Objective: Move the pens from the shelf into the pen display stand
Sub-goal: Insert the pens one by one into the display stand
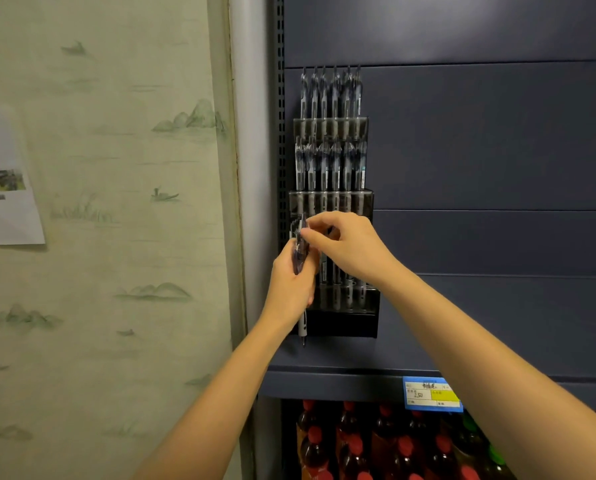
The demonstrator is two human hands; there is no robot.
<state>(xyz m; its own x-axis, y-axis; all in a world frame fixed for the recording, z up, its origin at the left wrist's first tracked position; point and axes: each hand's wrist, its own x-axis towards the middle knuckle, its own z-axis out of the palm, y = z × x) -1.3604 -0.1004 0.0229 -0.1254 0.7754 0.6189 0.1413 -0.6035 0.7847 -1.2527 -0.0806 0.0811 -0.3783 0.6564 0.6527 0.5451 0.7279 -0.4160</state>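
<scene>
A tiered black pen display stand (341,322) stands against the dark blue shelf back. Its top and middle tiers hold rows of upright pens (331,95), and a few more stand in the bottom tier. My left hand (291,285) grips a bundle of pens (299,252) upright in front of the stand's lower left; one tip sticks out below the hand. My right hand (346,245) pinches the top of a pen in that bundle with thumb and fingers. Part of the bottom tier is hidden behind both hands.
The blue shelf board (341,382) carries a blue-and-yellow price label (431,393). Below it stand bottles with red caps (355,445). A grey upright (255,168) and a wall with green landscape wallpaper (116,237) lie to the left, with a paper sheet (5,188) pinned there.
</scene>
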